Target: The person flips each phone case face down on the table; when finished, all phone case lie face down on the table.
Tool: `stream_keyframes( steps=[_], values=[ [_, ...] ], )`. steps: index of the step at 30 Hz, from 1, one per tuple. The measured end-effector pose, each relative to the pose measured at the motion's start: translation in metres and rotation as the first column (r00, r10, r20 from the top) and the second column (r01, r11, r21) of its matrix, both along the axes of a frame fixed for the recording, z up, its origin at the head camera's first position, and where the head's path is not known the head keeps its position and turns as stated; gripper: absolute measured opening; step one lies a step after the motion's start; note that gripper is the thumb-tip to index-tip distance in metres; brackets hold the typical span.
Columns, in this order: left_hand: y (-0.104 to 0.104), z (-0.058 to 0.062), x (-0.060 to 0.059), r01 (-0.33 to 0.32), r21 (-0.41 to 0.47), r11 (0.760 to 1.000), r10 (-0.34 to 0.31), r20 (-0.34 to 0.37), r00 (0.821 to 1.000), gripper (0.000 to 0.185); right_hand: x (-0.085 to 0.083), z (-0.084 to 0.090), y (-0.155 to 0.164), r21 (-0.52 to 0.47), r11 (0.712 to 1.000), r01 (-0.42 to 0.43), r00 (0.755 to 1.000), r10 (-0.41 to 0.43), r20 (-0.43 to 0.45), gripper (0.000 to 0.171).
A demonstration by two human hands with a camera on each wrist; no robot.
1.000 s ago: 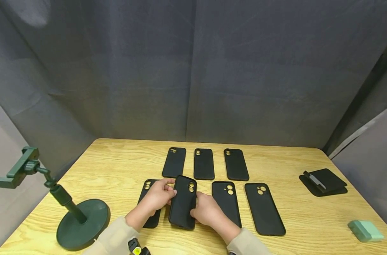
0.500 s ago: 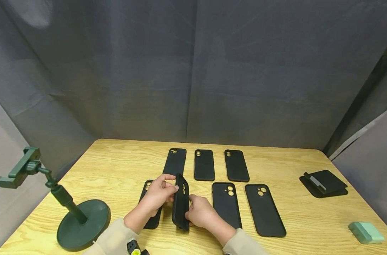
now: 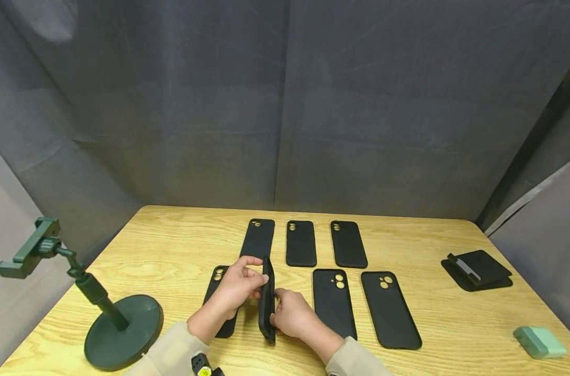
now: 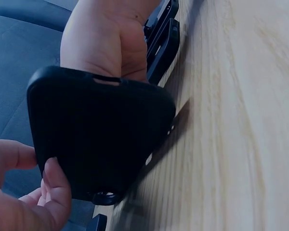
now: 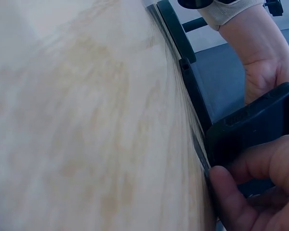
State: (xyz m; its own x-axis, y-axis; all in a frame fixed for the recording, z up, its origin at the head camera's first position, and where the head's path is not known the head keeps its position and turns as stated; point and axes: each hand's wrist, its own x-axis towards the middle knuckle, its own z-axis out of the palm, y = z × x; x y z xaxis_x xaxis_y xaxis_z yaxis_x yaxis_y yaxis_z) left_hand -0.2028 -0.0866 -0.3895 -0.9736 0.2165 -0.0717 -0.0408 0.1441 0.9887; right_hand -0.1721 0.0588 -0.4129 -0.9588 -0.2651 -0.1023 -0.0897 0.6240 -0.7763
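Observation:
A black phone case (image 3: 267, 305) stands nearly edge-on between my hands, over the wooden table. My left hand (image 3: 238, 287) pinches its upper left edge with thumb and fingers. Lower down on the right side, my right hand (image 3: 292, 312) grips the case between thumb and fingers. The left wrist view looks onto the broad face of the case (image 4: 96, 130), with a cutout in its near end. In the right wrist view, a lower corner of the case (image 5: 245, 125) is close to the tabletop; I cannot tell whether it touches. Another black case (image 3: 227, 325) lies partly under my left forearm.
Several more black cases lie flat: a back row including a middle one (image 3: 301, 243), and two at right, the nearer one (image 3: 334, 303) beside my right hand. A green phone stand (image 3: 120, 326) is at left. A black folded item (image 3: 477, 269) and a green block (image 3: 539, 342) lie far right.
The case has turned from showing its broad face to nearly edge-on between my hands. Both hands keep their hold. The other cases have stayed put.

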Motion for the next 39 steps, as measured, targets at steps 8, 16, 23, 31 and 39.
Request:
stream_keyframes(
  steps=[8, 16, 23, 31, 39],
  values=[
    [0.007, 0.002, 0.0, -0.013, -0.044, 0.999, 0.013, -0.001, 1.0, 0.041, -0.001, -0.001, 0.003, -0.015, 1.0, -0.006, 1.0, 0.006, 0.012, 0.045],
    [0.01, 0.001, -0.001, 0.008, -0.04, 0.999, -0.007, 0.006, 1.0, 0.042, 0.0, 0.012, 0.016, -0.16, 0.987, 0.032, 0.996, -0.018, 0.089, 0.046],
    [0.011, 0.002, -0.001, 0.013, -0.035, 0.999, -0.012, 0.025, 1.0, 0.04, 0.009, 0.031, 0.023, -0.289, 0.955, 0.071, 0.989, -0.03, 0.142, 0.044],
    [0.012, 0.003, 0.001, 0.019, -0.025, 1.0, -0.018, 0.02, 1.0, 0.041, 0.02, 0.039, 0.016, -0.355, 0.933, 0.065, 0.984, -0.001, 0.179, 0.046],
    [0.013, 0.0, -0.001, 0.024, -0.033, 0.999, -0.023, 0.035, 0.999, 0.039, 0.021, 0.034, 0.01, -0.285, 0.958, 0.041, 0.991, -0.003, 0.13, 0.047]
  ],
)
